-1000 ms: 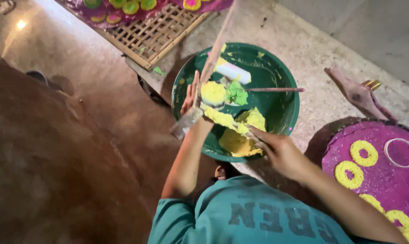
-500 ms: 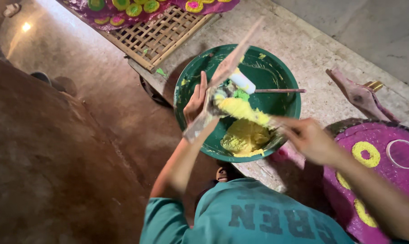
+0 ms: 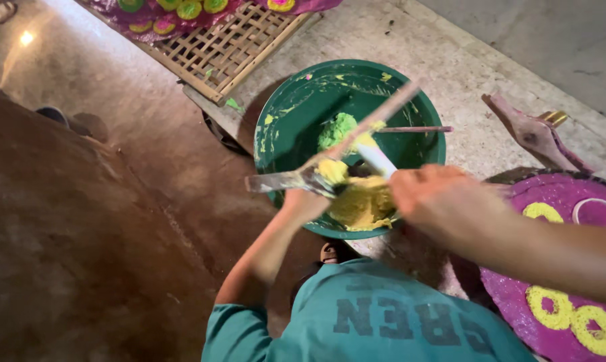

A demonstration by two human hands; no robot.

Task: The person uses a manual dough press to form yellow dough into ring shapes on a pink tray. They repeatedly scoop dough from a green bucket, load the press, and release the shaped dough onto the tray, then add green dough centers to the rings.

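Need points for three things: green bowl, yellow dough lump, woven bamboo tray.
green bowl point(image 3: 296, 100): head view, on its bare inner wall at upper left.
yellow dough lump point(image 3: 363, 204): head view, on the middle of the lump.
woven bamboo tray point(image 3: 229, 47): head view, on the open lattice.

Over a green bowl point(image 3: 283, 127), the left hand point(image 3: 306, 204) grips a flat scraper point(image 3: 283, 181) loaded with yellow paste point(image 3: 363, 204); the right hand point(image 3: 443, 204) holds a white tube point(image 3: 375, 159).

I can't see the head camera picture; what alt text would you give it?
Seen from above, a person's left hand holds a flat scraper and the right hand a white stick, over a green bowl of yellow and green paste. A purple mat with yellow rings lies beside it.
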